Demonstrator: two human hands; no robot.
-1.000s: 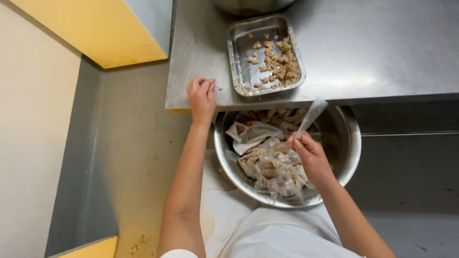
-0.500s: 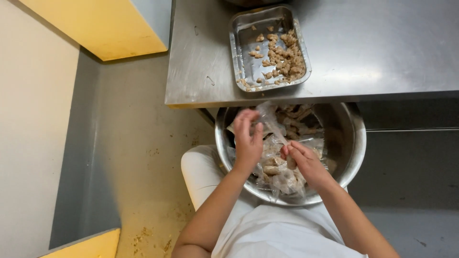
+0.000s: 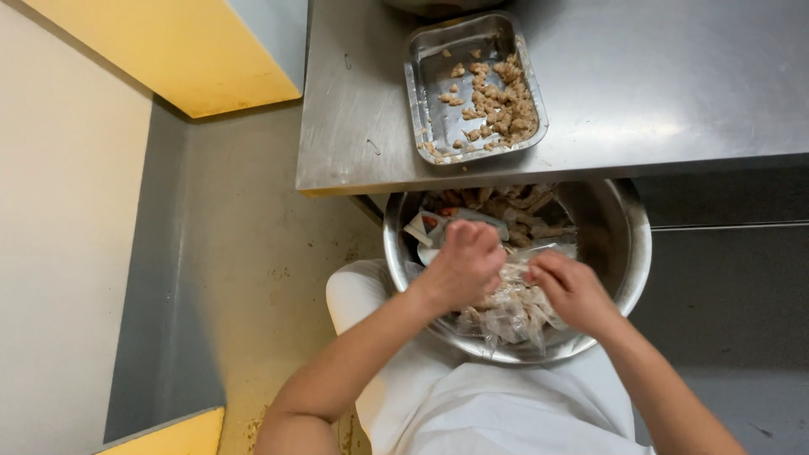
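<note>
A large round steel bowl [image 3: 628, 253] rests on my lap, half under the table edge, filled with clear plastic packets [image 3: 514, 307] of brownish food. My left hand [image 3: 463, 263] is curled over the packets in the bowl's middle, fingers closed on one of them. My right hand [image 3: 571, 291] is beside it, pinching the same clear packet at its other end. On the table above sits a rectangular metal tray [image 3: 421, 93] with several small brown food pieces [image 3: 501, 105] gathered in its right half.
The steel table [image 3: 674, 84] spans the top right, its front edge overhanging the bowl. A yellow-topped cabinet [image 3: 185, 50] stands at top left, another yellow corner [image 3: 177, 430] at the bottom left. Beige floor with crumbs lies to my left.
My left hand came off the table edge down into the bowl and closed on a packet. My right hand lowered the packet it held up and now meets the left hand.
</note>
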